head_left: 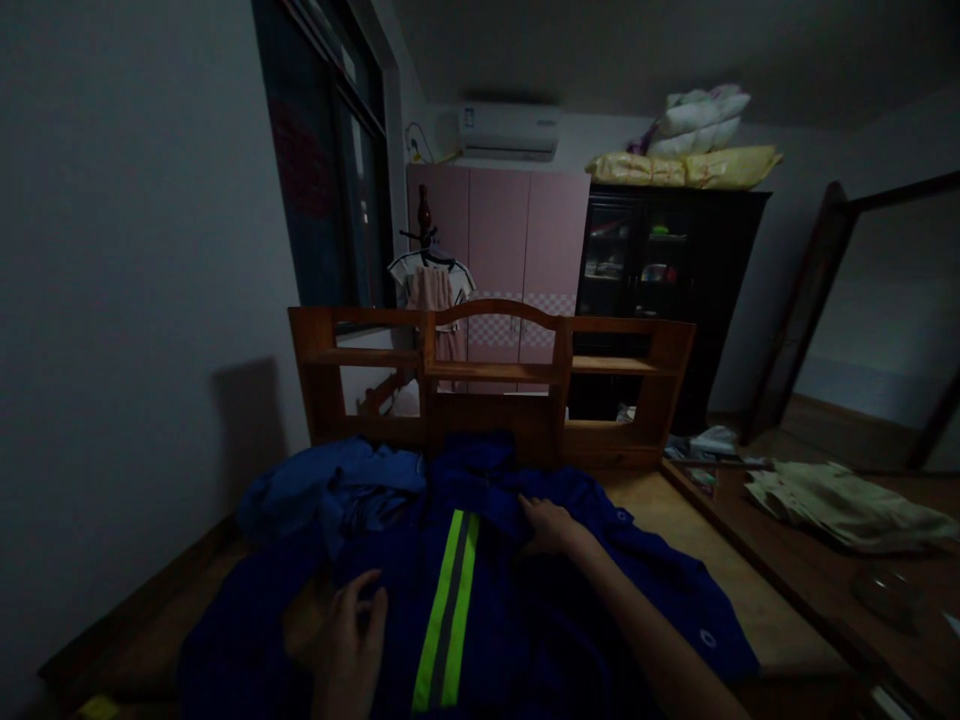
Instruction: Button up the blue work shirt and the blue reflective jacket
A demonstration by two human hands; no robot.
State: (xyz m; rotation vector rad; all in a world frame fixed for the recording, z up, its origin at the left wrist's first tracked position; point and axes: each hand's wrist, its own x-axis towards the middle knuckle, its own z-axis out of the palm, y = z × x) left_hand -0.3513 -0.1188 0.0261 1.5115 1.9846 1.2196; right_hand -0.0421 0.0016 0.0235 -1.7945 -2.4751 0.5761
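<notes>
A dark blue work jacket [517, 600] with a yellow-green and grey reflective strip [450, 610] lies spread over a wooden board in front of me. My right hand [549, 525] rests on the jacket near its collar, its fingers stretched out over the cloth. Above the jacket's left part is my left hand [351, 625], with fingers bent and the thumb apart, holding nothing that I can see. One sleeve [675, 590] with round snaps reaches to the right. Lighter blue bunched clothing [337, 490] lies at the left, just beyond my left hand.
A wooden headboard [491, 372] with open shelves stands behind the jacket. Pale folded cloth [840, 500] and a glass bowl [885, 592] are on the right. Farther back are a pink wardrobe [499, 230], a dark cabinet [724, 250] and a coat stand with hung clothes [433, 285].
</notes>
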